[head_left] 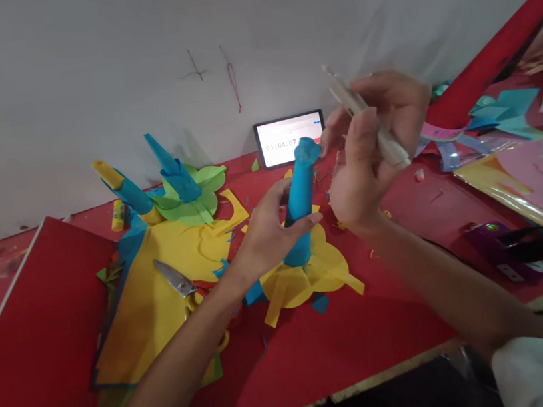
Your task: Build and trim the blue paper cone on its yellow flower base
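Observation:
A blue paper cone (299,189) stands upright on a yellow petal-shaped paper base (328,266) near the middle of the table. My left hand (275,226) is wrapped round the cone's lower half, thumb in front. Raised to the right of the cone, my right hand (377,141) grips a pale pen-like tool (362,113), its thin tip pointing up and left. Some fingers of my right hand are partly hidden behind the tool. The cone's top end is crumpled and narrow.
Scissors (175,277) lie on yellow sheets (135,310) at left. Behind them stand a blue cone on green petals (207,195) and a blue-yellow cone (131,193). A tablet (277,155) leans on the wall. A purple box (509,258) and cables lie right.

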`<action>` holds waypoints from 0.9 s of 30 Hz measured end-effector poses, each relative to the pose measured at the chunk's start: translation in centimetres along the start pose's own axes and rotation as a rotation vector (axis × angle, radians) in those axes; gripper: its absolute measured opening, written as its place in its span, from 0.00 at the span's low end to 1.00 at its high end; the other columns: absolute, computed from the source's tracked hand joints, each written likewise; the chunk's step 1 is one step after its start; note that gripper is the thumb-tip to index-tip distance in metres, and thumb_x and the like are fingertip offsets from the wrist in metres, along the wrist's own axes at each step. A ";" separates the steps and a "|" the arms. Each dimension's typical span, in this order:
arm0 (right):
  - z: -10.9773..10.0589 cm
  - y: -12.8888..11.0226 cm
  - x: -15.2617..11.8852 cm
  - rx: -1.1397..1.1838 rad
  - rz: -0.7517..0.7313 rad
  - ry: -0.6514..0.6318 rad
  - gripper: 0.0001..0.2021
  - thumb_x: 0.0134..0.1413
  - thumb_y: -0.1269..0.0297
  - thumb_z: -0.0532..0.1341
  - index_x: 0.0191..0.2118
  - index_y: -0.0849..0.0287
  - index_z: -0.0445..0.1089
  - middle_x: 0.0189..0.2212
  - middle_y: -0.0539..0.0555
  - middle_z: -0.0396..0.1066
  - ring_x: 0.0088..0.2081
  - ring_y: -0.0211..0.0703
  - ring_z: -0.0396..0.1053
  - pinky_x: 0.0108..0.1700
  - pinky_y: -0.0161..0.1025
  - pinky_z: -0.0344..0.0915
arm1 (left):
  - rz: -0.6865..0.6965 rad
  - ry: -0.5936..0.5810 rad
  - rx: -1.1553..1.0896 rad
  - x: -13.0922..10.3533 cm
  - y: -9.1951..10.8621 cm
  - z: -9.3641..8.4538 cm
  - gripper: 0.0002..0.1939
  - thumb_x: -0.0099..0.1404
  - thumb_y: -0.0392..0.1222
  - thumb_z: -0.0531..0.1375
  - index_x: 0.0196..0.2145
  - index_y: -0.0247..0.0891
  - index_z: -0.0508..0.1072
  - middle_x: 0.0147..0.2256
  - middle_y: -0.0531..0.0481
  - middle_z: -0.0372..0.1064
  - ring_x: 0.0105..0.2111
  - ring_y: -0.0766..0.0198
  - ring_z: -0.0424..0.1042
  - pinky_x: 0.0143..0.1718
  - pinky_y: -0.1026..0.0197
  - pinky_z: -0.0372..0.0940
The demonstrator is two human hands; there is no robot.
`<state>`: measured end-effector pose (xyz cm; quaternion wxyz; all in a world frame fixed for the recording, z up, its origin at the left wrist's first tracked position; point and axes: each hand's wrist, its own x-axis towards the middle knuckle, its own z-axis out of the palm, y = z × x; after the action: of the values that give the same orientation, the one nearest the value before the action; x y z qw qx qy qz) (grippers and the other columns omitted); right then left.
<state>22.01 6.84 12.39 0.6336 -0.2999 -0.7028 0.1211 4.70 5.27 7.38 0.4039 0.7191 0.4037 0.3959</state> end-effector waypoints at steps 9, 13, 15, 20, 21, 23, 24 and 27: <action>1.4 0.4 -2.4 0.067 -0.103 0.445 0.05 0.71 0.55 0.59 0.47 0.45 0.71 0.29 0.45 0.64 0.21 0.38 0.65 0.20 0.39 0.63 | -0.077 0.077 -0.176 0.7 0.4 -1.9 0.26 0.62 0.45 0.70 0.54 0.41 0.67 0.40 0.50 0.71 0.38 0.62 0.73 0.39 0.58 0.71; 1.2 1.0 -5.8 0.099 0.021 0.320 0.06 0.66 0.62 0.64 0.46 0.49 0.76 0.33 0.47 0.71 0.25 0.38 0.70 0.26 0.40 0.68 | -0.025 0.033 -0.224 0.6 0.3 -2.1 0.29 0.63 0.42 0.66 0.60 0.43 0.63 0.41 0.49 0.73 0.40 0.60 0.75 0.42 0.56 0.72; 0.9 1.0 -7.2 0.100 0.046 0.231 0.08 0.66 0.65 0.63 0.47 0.50 0.78 0.35 0.50 0.74 0.28 0.39 0.72 0.30 0.41 0.71 | -0.014 0.071 -0.219 0.3 0.5 -1.7 0.23 0.66 0.41 0.64 0.57 0.43 0.65 0.40 0.50 0.73 0.41 0.60 0.75 0.42 0.56 0.72; 0.2 0.2 -8.1 0.041 0.060 0.188 0.09 0.66 0.65 0.64 0.48 0.50 0.79 0.35 0.51 0.78 0.31 0.40 0.75 0.32 0.40 0.73 | -0.005 0.111 -0.229 -0.4 1.3 -0.6 0.15 0.71 0.48 0.63 0.51 0.41 0.68 0.34 0.52 0.71 0.34 0.63 0.73 0.37 0.59 0.70; 0.2 -0.1 -8.0 0.025 0.062 0.187 0.10 0.66 0.64 0.64 0.51 0.51 0.78 0.37 0.52 0.79 0.31 0.40 0.76 0.32 0.40 0.74 | 0.011 0.095 -0.256 -0.4 1.2 -0.6 0.15 0.71 0.49 0.63 0.50 0.41 0.68 0.33 0.52 0.71 0.33 0.64 0.73 0.36 0.59 0.70; 0.1 -0.6 -7.7 -0.014 0.048 0.169 0.12 0.66 0.63 0.64 0.53 0.51 0.77 0.41 0.53 0.80 0.34 0.42 0.78 0.34 0.41 0.77 | 0.045 0.065 -0.314 -0.4 1.0 -0.5 0.15 0.71 0.50 0.64 0.48 0.39 0.68 0.32 0.52 0.72 0.33 0.65 0.73 0.36 0.60 0.70; 0.2 -0.9 -7.6 -0.031 0.028 0.155 0.11 0.66 0.64 0.64 0.52 0.51 0.77 0.41 0.53 0.81 0.35 0.43 0.79 0.35 0.42 0.78 | 0.055 0.055 -0.335 -0.3 0.8 -0.5 0.14 0.71 0.50 0.64 0.47 0.39 0.69 0.32 0.52 0.73 0.33 0.65 0.73 0.36 0.60 0.70; 0.3 -1.6 -7.0 -0.066 -0.062 0.113 0.11 0.65 0.67 0.63 0.51 0.50 0.78 0.41 0.53 0.82 0.40 0.46 0.81 0.43 0.46 0.80 | 0.067 0.035 -0.346 -0.1 0.2 -0.3 0.13 0.71 0.50 0.64 0.43 0.39 0.70 0.32 0.52 0.73 0.32 0.65 0.74 0.37 0.60 0.71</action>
<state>21.47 1.62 7.45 0.6656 -0.3051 -0.6784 0.0609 4.43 5.15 7.66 0.5011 0.6449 0.3123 0.4853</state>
